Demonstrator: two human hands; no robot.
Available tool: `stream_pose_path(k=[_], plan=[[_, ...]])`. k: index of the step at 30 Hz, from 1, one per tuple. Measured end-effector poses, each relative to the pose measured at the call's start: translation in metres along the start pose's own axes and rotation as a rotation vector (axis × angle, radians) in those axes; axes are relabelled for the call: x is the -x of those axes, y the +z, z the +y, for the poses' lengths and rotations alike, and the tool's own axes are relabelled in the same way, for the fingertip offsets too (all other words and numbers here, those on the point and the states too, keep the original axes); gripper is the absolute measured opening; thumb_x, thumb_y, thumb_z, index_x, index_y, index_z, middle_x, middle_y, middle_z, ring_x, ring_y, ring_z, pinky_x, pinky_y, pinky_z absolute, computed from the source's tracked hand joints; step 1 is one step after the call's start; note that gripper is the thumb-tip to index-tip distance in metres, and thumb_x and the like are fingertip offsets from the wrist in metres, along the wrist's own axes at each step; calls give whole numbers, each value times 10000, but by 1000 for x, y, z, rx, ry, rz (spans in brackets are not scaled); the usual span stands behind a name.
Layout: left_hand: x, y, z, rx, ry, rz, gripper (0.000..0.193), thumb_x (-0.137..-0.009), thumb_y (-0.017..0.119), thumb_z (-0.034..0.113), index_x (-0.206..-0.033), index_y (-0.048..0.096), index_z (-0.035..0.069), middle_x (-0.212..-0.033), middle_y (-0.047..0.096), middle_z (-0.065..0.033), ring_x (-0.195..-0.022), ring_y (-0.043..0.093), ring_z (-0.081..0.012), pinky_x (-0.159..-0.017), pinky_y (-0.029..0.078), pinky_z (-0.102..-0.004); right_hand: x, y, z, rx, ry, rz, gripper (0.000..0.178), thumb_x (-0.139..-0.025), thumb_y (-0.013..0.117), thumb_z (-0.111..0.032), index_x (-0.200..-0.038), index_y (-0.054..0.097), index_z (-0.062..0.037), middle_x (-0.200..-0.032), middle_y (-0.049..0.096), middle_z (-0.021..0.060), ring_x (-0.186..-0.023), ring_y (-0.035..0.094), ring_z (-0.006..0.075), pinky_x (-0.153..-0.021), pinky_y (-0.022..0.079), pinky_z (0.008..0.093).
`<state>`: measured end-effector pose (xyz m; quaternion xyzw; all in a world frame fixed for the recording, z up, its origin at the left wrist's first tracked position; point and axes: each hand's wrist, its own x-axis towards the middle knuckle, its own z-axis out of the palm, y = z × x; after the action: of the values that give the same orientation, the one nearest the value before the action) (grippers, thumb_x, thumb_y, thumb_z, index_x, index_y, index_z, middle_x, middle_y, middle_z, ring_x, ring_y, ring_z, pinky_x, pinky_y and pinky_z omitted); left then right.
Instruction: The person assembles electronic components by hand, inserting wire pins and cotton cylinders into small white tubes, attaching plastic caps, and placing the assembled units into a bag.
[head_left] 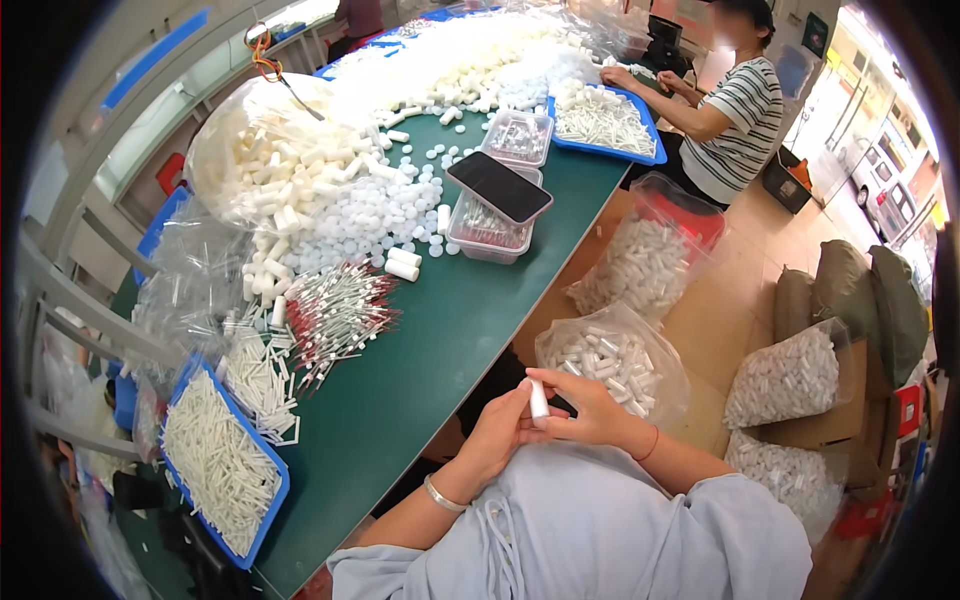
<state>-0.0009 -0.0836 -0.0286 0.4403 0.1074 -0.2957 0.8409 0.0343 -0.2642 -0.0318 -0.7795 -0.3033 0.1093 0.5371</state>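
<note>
Both hands meet over the person's lap, just off the near edge of the long green worktop (430, 340). The left hand (497, 432) and the right hand (590, 408) are closed together around one small white plastic tube (538, 400), which stands nearly upright between the fingertips; the right thumb and forefinger pinch its upper part while the left fingers wrap it from the other side. A silver bangle (443, 495) sits on the left wrist, a thin red band (652, 444) on the right.

Just beyond the tube, on the floor, lies a clear plastic bag of white tubes (610, 358). Further from the tube, beside the worktop's edge, stands a second clear bag of white tubes (645, 265), and two more (790, 378) rest on cardboard boxes to the tube's right.

On the worktop, left of the tube, a blue tray of thin white sticks (222, 465) lies at the near corner. Past it are a heap of red-tipped thin rods (335, 315), a scatter of round white caps (370, 215) and a black phone (498, 186) lying on stacked clear plastic boxes (485, 232). At the far end, another person in a striped shirt (745, 125) sits beside a second blue tray (605, 125).
</note>
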Motion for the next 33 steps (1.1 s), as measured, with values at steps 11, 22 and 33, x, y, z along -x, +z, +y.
stream_pose_path(k=[11, 22, 33], plan=[[15, -13, 44, -1295, 758, 245, 362, -868, 629, 140, -1207, 551, 41, -993, 646, -133, -846, 647, -264, -742, 520, -352, 28, -70, 82, 776, 793, -233, 649, -823, 684, -406, -1262, 520, 44, -915, 672, 236, -827, 669, 337, -744, 512, 412], [0, -74, 52, -1275, 962, 310, 179, -837, 617, 52, -1014, 628, 31, -1045, 615, -104, -987, 586, -273, -853, 479, -373, -142, -28, -47, 161, -84, -114, 141, -859, 641, -95, -964, 664, -4, -796, 650, 109, -637, 597, 175, -591, 482, 287], [30, -77, 102, -1268, 1121, 494, 161, -806, 660, 53, -968, 659, 48, -989, 654, -88, -908, 636, -274, -779, 524, -358, -366, 134, -30, 445, -631, -90, 160, -844, 575, -165, -860, 703, -71, -816, 642, 151, -834, 602, 335, -746, 481, 440]])
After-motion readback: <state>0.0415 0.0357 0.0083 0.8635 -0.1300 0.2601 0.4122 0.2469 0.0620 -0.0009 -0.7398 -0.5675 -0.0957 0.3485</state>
